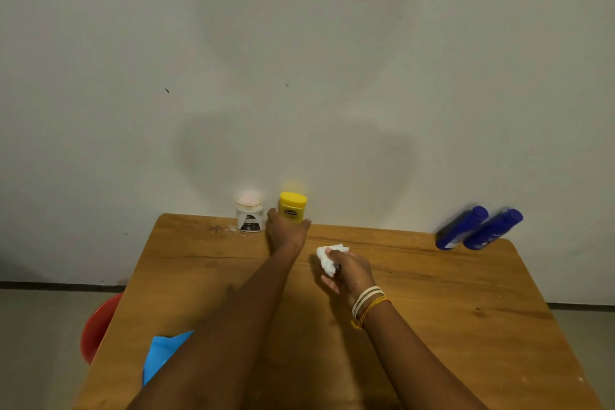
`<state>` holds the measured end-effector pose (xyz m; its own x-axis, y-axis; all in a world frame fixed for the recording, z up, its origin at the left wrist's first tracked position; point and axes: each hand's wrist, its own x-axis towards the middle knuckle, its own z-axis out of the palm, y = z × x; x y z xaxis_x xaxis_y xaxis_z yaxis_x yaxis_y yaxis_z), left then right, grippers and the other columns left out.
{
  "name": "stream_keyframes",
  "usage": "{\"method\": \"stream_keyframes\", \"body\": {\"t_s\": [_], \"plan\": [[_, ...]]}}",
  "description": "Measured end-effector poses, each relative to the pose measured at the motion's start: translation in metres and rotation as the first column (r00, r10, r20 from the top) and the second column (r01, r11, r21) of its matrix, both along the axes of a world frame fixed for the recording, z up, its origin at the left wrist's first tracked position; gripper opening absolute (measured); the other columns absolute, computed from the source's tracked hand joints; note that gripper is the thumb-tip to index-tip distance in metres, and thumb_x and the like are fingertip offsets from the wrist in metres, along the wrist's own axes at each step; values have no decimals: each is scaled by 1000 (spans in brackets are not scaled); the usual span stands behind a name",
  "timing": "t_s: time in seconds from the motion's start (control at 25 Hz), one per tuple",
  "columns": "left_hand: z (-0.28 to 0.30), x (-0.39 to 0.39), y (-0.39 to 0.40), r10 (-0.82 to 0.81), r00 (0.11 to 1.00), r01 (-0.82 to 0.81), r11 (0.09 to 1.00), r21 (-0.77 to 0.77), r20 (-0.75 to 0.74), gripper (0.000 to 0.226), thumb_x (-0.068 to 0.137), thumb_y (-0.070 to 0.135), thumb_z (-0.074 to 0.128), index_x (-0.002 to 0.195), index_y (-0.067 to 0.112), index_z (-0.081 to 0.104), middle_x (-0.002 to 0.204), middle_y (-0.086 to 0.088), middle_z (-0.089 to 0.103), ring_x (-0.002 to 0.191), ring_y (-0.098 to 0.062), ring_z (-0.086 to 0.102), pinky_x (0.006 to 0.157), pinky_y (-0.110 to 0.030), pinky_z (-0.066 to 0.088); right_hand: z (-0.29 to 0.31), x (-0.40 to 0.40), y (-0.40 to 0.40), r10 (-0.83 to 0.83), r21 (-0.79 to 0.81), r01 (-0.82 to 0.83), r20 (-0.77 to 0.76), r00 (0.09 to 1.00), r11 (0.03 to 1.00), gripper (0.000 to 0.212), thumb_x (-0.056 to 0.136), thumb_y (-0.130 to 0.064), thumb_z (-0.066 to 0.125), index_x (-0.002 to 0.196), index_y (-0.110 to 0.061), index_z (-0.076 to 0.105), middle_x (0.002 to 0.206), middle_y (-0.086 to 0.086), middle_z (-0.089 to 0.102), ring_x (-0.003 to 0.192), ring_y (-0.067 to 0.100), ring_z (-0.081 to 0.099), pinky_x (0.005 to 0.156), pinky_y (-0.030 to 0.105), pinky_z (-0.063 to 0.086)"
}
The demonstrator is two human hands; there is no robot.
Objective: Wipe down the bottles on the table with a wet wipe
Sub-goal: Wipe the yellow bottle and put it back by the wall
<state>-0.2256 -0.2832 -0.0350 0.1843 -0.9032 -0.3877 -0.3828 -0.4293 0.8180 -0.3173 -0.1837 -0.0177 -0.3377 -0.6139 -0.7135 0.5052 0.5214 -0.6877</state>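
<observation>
Hands at frame centre, wipe bunched in right hand [346,271], left hand [285,232] at yellow jar [292,206].
Left fingers hidden behind the palm, grip on jar unclear. Wet wipe [327,258] pinched, crumpled. Count: two jars, yellow and white jar [249,215]; two blue bottles [479,228] at right edge, blurred. Blue sheet [163,353] lower left, partly covered by the arm.

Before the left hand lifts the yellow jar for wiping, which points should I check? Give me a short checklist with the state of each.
1. Wet wipe ready in the right hand: ok, crumpled and held in its fingers.
2. Left hand at the yellow jar: ok, thumb and fingers sit either side of its base.
3. Firm grip on the jar: cannot tell, the hand hides the contact.
4. Jar upright with lid on: ok.
5. White jar safe from a knock: not ok, it stands close beside the thumb.
6. Two blue bottles out of the way: ok, far right by the wall.
</observation>
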Motion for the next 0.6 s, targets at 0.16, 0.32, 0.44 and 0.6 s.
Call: {"method": "stream_keyframes", "body": {"t_s": [0.16,0.32,0.44,0.6], "plan": [[-9,-6,-21,87,993,-84,996,-35,81,74,71,31,80,126,5,39,124,-16,53,109,-32,55,84,-40,50,-7,-3,-7,-25,11,25,3,1000,1000,2,84,-13,67,84,-15,67,76,4,68,76,18,64,68,30,55],[-17,-4,-2,17,994,5,980,-197,108,43,78,36,74,109,13,56,103,-6,65,85,-20,58,71,-29,48,0,-5,-6,-33,-21,34,41,999,999,12,85,-14,66,98,-12,66,88,7,68,84,20,63,70,31,55],[-3,-4,21,-81,995,62,962,-265,-64,26,75,29,77,93,18,61,87,0,67,75,-17,62,70,-27,50,19,-11,0,-47,-100,52,49,998,994,11,86,-13,65,96,-11,66,88,8,68,84,20,64,72,33,56],[38,-10,60,-257,908,175,950,-259,-330,20,76,12,76,89,15,62,76,2,69,67,-9,67,60,-22,52,64,-29,28,-77,-229,62,-54,996,972,3,86,-12,66,88,-11,66,78,7,67,71,18,62,64,30,53]]}}
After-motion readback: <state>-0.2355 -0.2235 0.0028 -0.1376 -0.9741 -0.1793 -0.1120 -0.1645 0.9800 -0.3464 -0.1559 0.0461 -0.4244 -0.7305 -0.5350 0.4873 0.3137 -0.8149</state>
